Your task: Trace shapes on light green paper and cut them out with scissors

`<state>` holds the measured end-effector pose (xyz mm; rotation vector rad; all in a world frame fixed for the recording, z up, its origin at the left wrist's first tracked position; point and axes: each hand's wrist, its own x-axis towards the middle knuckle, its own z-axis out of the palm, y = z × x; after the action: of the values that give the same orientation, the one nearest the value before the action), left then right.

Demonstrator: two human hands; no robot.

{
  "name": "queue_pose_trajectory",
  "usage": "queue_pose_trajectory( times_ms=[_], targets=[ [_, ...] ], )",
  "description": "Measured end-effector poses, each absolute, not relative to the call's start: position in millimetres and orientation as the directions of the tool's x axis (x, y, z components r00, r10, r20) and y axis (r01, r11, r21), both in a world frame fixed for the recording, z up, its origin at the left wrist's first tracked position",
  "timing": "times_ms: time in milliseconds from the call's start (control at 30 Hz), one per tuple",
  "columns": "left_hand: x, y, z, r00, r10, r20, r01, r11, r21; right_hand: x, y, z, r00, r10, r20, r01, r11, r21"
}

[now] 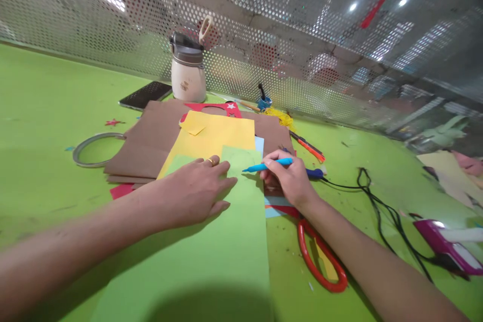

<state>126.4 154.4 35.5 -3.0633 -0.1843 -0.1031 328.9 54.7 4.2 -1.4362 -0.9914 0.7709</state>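
The left hand [199, 188] lies palm down on the green paper [211, 261], with its fingers a bit spread. It is not gripping anything, and a gold ring [211, 161] is on one finger. The right hand [287, 176] pinches a blue pen [281, 162] between thumb and fingers. The pen points left, and its tip is just over the top part of the green paper. I cannot tell if the tip is touching. The green paper is in the middle of the desk [45, 110], in front of the person. Its top end lies over the yellow paper [222, 133], and under that is big brown paper [154, 141].

Near the right arm are scissors with a red handle [332, 286], and a yellow bit [327, 264] shows inside the loop. A black cord [341, 186] runs right from a blue thing [315, 174] beside the right hand. An orange pen [313, 151] lies past that hand, near some yellow string [281, 116].

At the back, a white cup [188, 78] with a gray top stands up by a black phone [145, 94]. A roll of tape [77, 153] lies at the left, near a red star [113, 122].
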Motion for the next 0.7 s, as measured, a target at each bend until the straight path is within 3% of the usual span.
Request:
queue_pose_trajectory(
  times_ms=[233, 567, 700],
  targets=[
    [127.8, 152.3, 33.0, 0.992, 0.125, -0.006, 0.124, -0.988, -0.088, 326.3, 53.6, 0.6, 0.385, 0.922, 0.022, 0.122, -0.028, -0.992],
    [127.9, 149.9, 34.4, 0.991, 0.131, -0.009, 0.13, -0.988, -0.081, 324.0, 53.0, 4.2, 0.374, 0.927, 0.011, 0.125, -0.038, -0.991],
    [127.2, 149.0, 33.5, 0.991, 0.125, 0.053, 0.127, -0.991, -0.048, 323.3, 53.6, 4.1, 0.375, 0.927, 0.004, 0.115, -0.043, -0.992]
  ],
)
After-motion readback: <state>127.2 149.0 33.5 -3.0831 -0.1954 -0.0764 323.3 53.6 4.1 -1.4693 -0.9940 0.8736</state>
